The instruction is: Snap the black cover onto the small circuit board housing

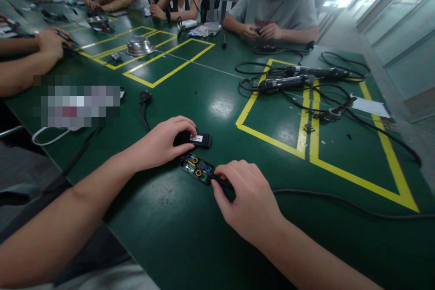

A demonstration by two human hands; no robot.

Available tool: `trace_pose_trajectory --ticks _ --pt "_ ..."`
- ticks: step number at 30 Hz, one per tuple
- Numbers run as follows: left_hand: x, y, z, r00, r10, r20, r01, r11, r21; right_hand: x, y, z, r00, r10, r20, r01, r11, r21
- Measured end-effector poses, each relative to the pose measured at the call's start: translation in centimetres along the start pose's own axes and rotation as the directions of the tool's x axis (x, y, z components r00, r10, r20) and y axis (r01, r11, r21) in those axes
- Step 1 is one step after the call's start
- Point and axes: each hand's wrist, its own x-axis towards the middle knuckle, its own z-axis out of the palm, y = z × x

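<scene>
A small black plastic case half [197, 169] lies on the green table with its inside up, showing a circuit board, copper coils and coloured wires. At its right end, my right hand [246, 195] pinches a black cable between thumb and fingers. Just beyond the case half is a black ribbed cover [203, 141] with a white label. My left hand [170, 140] is closed over the cover's left end, thumb and forefinger at the label. Its other fingertips are partly hidden.
A black plug [145, 98] on a cord lies beyond my left hand. Two black electric screwdrivers [288, 82] and tangled cables are at the right, near a white paper [370, 106]. A metal bowl [140, 46] stands farther back. Other people sit around the table.
</scene>
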Motion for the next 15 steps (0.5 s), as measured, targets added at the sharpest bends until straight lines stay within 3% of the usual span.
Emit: trace_pose_trajectory --ticks 4,9,15 --pt "-0.3 0.2 -1.2 1.000 0.012 0.024 -0.011 0.999 -0.037 -0.1 0.2 0.2 1.000 -0.010 -0.005 0.010 1.000 0.006" --pt "-0.8 0.4 -3.0 0.947 0.044 0.319 0.006 0.988 -0.154 -0.2 0.2 0.2 1.000 0.003 0.009 -0.003 1.000 0.011" --pt "-0.8 0.3 -3.0 0.940 0.055 0.337 -0.004 0.989 -0.151 -0.2 0.2 0.2 0.999 0.049 0.023 -0.049 0.999 -0.006"
